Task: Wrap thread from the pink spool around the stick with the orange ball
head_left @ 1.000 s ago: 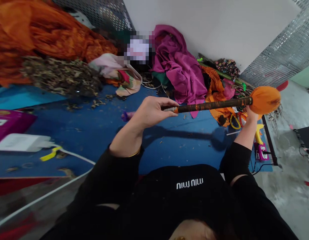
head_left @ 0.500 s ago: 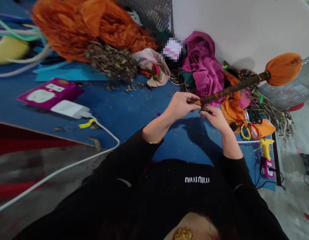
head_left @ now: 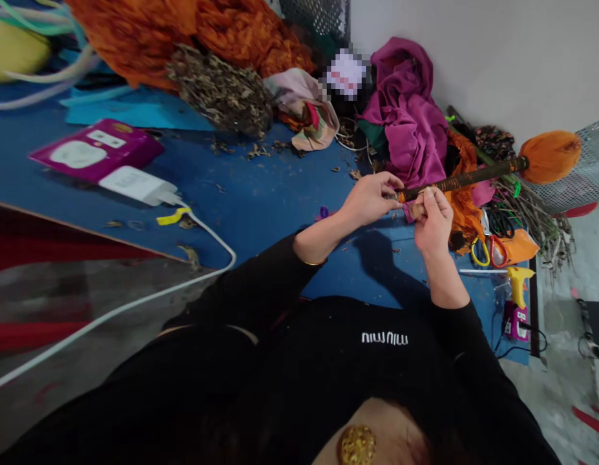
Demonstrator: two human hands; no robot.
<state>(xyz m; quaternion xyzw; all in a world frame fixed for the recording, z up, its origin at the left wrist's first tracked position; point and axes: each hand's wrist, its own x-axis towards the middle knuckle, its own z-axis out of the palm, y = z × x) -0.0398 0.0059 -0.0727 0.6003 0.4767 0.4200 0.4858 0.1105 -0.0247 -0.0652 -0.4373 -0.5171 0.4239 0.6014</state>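
My left hand (head_left: 371, 200) is closed on the near end of a dark brown wrapped stem (head_left: 473, 175), with a bit of orange showing by the fingertips. The stem slants up to the right and carries an orange cloth bud (head_left: 551, 157) at its far end. Just below the stem, my right hand (head_left: 433, 223) pinches a small brownish piece (head_left: 417, 210), perhaps a dry leaf or strip; its kind is unclear. Both hands are above the blue table (head_left: 280, 194). Behind them lies crumpled magenta cloth (head_left: 408, 123).
To the right are orange cloth (head_left: 466, 210), scissors (head_left: 497, 250), a yellow glue gun (head_left: 518, 284) and dry twigs (head_left: 541, 210). On the left, a purple power strip (head_left: 98, 148) trails a white cable (head_left: 183, 287). Dried leaves (head_left: 221, 90) and rust-orange cloth (head_left: 148, 39) are heaped behind.
My right hand has moved slightly right and up along the stem, turning upright, and a brownish piece now shows in its fingers. The bud end has dipped a little. The view has shifted slightly.
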